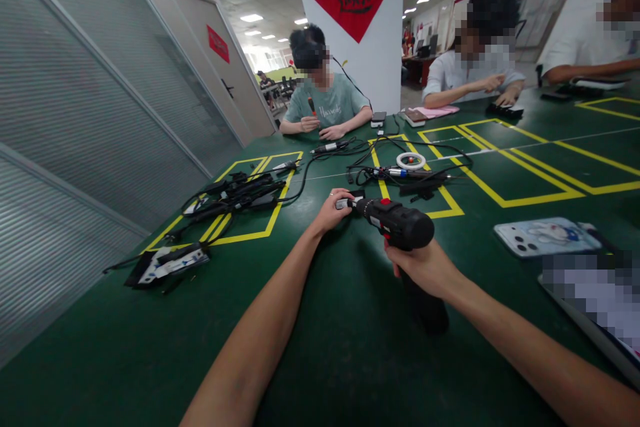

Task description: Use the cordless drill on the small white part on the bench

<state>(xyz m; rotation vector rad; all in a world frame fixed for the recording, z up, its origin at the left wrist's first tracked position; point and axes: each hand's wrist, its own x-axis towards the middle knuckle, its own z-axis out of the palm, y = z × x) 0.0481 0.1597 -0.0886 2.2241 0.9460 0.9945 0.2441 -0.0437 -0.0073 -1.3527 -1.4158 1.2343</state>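
My right hand [423,265] is wrapped round the grip of a black cordless drill [400,221] with red parts. The drill lies nearly level above the table, its chuck pointing left toward my other hand. At the chuck's tip, my left hand [331,213] is closed on a small whitish piece [344,203], whose kind I cannot make out. The drill's front end meets or nearly meets this piece; the exact contact is too small to tell. A small black item [358,194] lies just behind the chuck.
Black cables and tools [240,193] lie in yellow-taped outlines on the left of the green table [150,360]. A plastic packet [170,262] is nearer. More tools [400,173] and a white tape ring [411,161] lie ahead; a phone [545,237] is right. A person opposite holds a screwdriver [312,106].
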